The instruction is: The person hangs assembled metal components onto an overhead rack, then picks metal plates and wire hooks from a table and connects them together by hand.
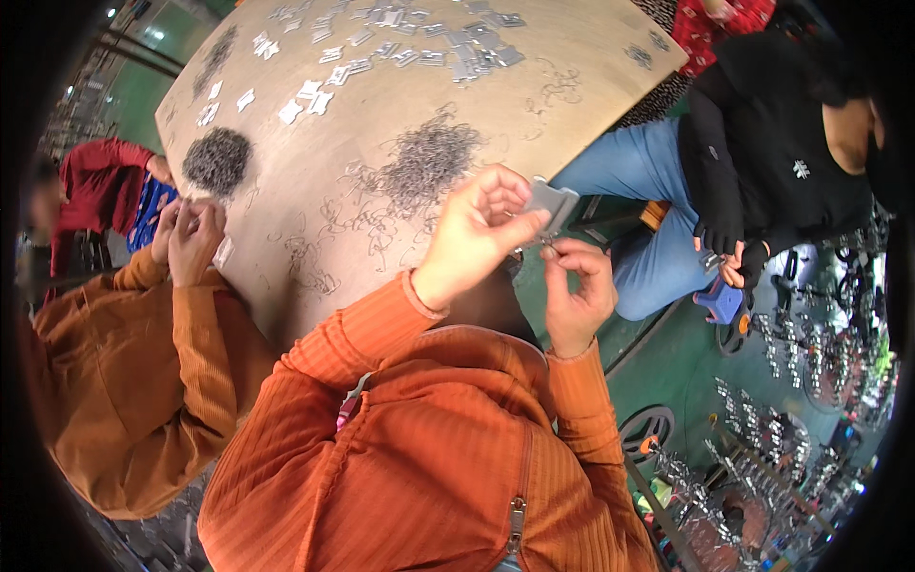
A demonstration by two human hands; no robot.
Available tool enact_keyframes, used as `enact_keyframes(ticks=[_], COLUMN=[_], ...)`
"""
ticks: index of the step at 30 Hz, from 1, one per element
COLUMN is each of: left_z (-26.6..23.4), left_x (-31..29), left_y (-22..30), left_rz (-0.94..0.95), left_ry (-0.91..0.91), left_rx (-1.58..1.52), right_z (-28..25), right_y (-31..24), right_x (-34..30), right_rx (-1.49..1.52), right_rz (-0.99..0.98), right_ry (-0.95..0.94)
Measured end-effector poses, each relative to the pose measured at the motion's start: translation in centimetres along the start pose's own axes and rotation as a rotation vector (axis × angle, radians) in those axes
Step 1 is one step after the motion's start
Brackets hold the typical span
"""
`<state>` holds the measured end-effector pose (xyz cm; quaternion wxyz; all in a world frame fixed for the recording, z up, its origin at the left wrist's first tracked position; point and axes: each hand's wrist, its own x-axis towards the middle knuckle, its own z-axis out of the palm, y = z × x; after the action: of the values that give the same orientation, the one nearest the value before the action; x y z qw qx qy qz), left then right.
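My left hand [477, 234] grips a small grey metal bracket [551, 202] with folded edges, thumb on its face, held up off the near right side of the table. Just below the bracket, my right hand [579, 297] has its thumb and forefinger pinched together at the bracket's lower edge. Whatever those fingertips hold is too small to make out; it may be a bit of thin wire. Beyond my left hand lies a pile of small bent wire pieces [429, 153] on the wooden table [295, 143], with loose ones scattered toward me.
Many flat metal brackets [477, 48] lie across the table's far side. Another dark wire heap [216, 162] sits at the left. A co-worker in brown [143, 381] sits close on my left, one in black [762, 143] on my right. Racks of hanging metal parts [782, 429] stand lower right.
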<state>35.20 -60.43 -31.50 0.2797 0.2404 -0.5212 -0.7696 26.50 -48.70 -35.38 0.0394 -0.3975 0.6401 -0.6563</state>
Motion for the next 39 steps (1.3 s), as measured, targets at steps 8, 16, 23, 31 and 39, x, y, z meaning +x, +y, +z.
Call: enact_keyframes(ticks=[8, 16, 23, 31, 39], left_z=[-1.1, -2.7, -2.9, -3.6, -3.1], left_x=[-4.4, -6.4, -6.7, -6.6, -6.8], left_y=[-2.1, -4.0, -5.7, -5.4, -6.5], left_rz=[0.226, 0.181, 0.162, 0.100, 0.138], left_ry=[0.033, 0.020, 0.014, 0.067, 0.059], left_rx=[0.197, 0.375, 0.342, 0.370, 0.300], right_z=[-1.1, 5.0, 16.5, 18.6, 17.5], right_y=[0.7, 8.6, 13.3, 12.3, 13.5], right_x=[-1.5, 6.4, 9.2, 13.4, 14.1], right_rx=[0.065, -0.311, -0.540, -0.255, -0.248], right_rz=[0.047, 0.063, -0.461, -0.137, 0.227], right_ry=[-0.171, -0.696, -0.968, -1.162, -1.083])
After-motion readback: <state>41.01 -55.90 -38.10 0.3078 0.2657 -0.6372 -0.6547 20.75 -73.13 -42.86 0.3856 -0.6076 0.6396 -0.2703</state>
